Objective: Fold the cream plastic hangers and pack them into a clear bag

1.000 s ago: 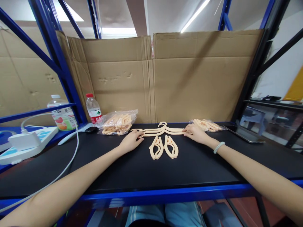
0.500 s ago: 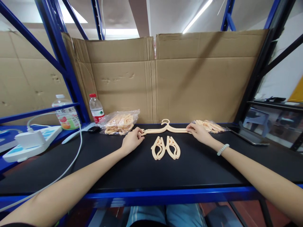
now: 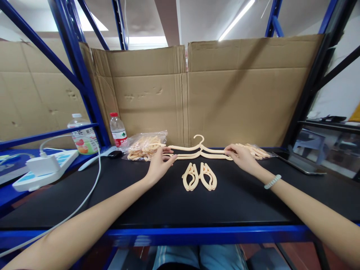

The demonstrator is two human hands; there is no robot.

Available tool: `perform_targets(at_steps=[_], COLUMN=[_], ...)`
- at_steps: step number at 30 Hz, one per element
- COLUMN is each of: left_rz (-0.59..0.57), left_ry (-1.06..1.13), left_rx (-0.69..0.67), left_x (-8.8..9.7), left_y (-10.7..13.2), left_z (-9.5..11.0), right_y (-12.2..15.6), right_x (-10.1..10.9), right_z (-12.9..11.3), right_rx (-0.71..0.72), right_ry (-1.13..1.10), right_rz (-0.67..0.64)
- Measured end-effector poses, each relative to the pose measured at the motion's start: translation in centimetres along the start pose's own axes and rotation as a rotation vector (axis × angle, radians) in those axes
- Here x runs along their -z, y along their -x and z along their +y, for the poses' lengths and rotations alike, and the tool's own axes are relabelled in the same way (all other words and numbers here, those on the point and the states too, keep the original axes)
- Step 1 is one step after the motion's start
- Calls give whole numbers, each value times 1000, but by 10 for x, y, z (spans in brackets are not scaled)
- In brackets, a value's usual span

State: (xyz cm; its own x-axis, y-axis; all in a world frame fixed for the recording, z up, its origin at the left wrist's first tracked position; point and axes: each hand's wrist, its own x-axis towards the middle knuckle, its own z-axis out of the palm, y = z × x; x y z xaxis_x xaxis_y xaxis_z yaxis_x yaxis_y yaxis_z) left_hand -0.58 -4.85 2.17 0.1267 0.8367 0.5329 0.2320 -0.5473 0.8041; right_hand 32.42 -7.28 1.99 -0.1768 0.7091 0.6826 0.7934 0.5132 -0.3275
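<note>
Two unfolded beige plastic clothes hangers lie on the black tabletop [image 3: 168,202], the rear hanger [image 3: 185,149] with its hook upward and the front hanger [image 3: 188,155] just below it. My left hand [image 3: 159,165] is at their left ends, thumb and fingers apart, the thumb beside the front hanger's tip. On the right, my right hand [image 3: 240,159] has its fingers closed at the rear hanger's right end; the fingertips partly hide it. Nearer me lie two folded hangers, a left one [image 3: 185,183] and a right one [image 3: 214,182], side by side.
Clear bags of beige hanger parts, a left bag [image 3: 137,150] and a right bag [image 3: 254,150], lie at the back. At left stand a red-capped bottle [image 3: 118,131], a larger bottle [image 3: 84,138] and a power strip [image 3: 67,159] with a white cable [image 3: 95,176]. Cardboard [image 3: 239,97] walls the back.
The hangers, close together before, are now spread apart, one behind the other, with the rear hook farther back. My left hand's fingers have opened. The view has shifted slightly.
</note>
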Motion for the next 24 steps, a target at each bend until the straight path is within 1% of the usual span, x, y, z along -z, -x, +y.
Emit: perform_targets(at_steps=[3,5,8,12,15,18,19,21,24], left_rz=[-15,-24,-46,-37,6,75,81,56,-77], left_ry=[84,114,119,138,197,275,288,276,207], left_rx=[8,44,80,96,140,170,170,153,119], left_x=[-4,-5,-5,-4,-5,-6,-6,-6,-8], left_y=[2,3,3,3,3,4,5,6,8], left_z=[4,4,2,0,2,5,6,7,7], right_y=[2,2,1,-1,-1,-1,-1,0,1], right_x=[-5,-6,-2,11,16,14,12,8,1], right_z=[-4,-6,-5,-2,-1,-4,-5,-8,-12], right_rx=[39,46,12,-51,-59,-39,-21,22,72], right_ry=[-10,-1,40,78,77,79,72,55,42], right_rz=[-59,-61,15,133,159,115,91,58,45])
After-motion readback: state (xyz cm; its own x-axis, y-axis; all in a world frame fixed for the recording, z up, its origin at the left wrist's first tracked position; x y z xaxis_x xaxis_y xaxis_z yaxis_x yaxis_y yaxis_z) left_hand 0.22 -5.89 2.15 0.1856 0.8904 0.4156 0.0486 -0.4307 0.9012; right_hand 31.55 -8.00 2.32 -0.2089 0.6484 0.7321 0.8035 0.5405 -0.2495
